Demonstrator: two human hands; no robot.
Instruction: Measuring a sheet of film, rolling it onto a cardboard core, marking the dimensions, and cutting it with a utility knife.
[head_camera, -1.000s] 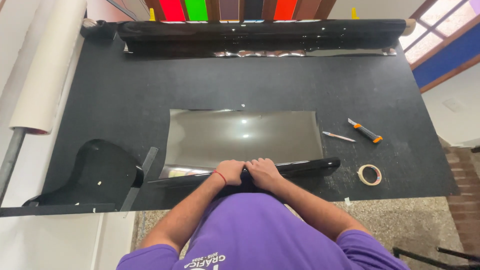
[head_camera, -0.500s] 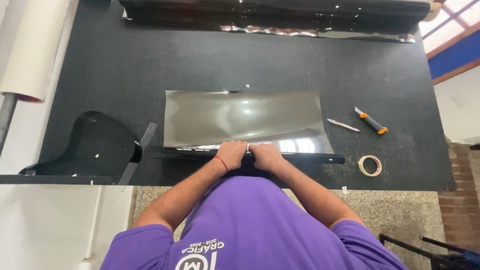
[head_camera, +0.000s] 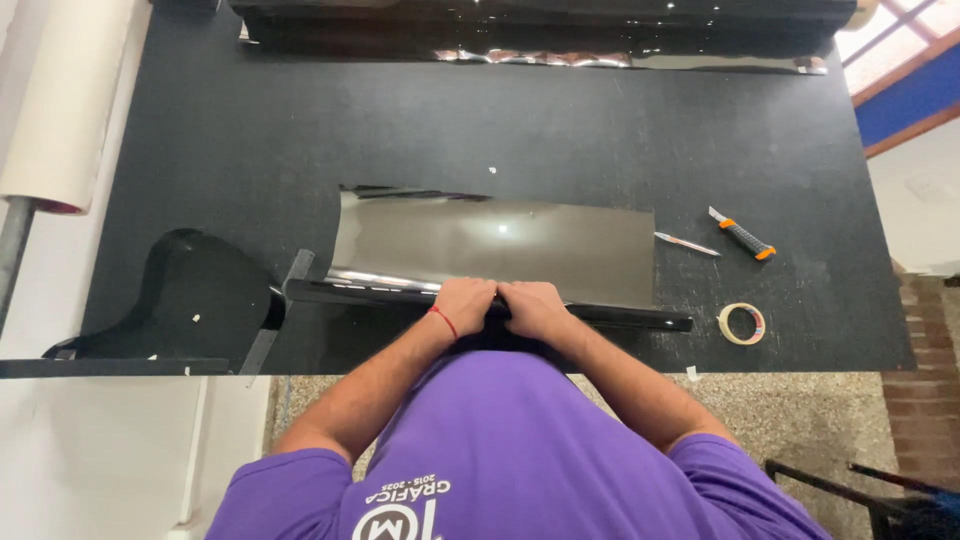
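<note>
We've got a black table (head_camera: 250, 130) here with a shiny grey-silver sheet (head_camera: 500, 245) on it, rolled onto a glossy black tube (head_camera: 620, 318). The knife (head_camera: 743, 235) has a black handle with orange bits, the tape ring (head_camera: 741, 323) is cream. Our shirt (head_camera: 520, 450) is purple with white print, and there's a red string (head_camera: 443, 321) on the wrist. The big roll (head_camera: 60, 100) is off-white.

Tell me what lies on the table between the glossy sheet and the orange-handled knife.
In the head view, a slim pen-like tool lies between the glossy sheet and the orange-handled knife, apart from both, on the black table.
</note>
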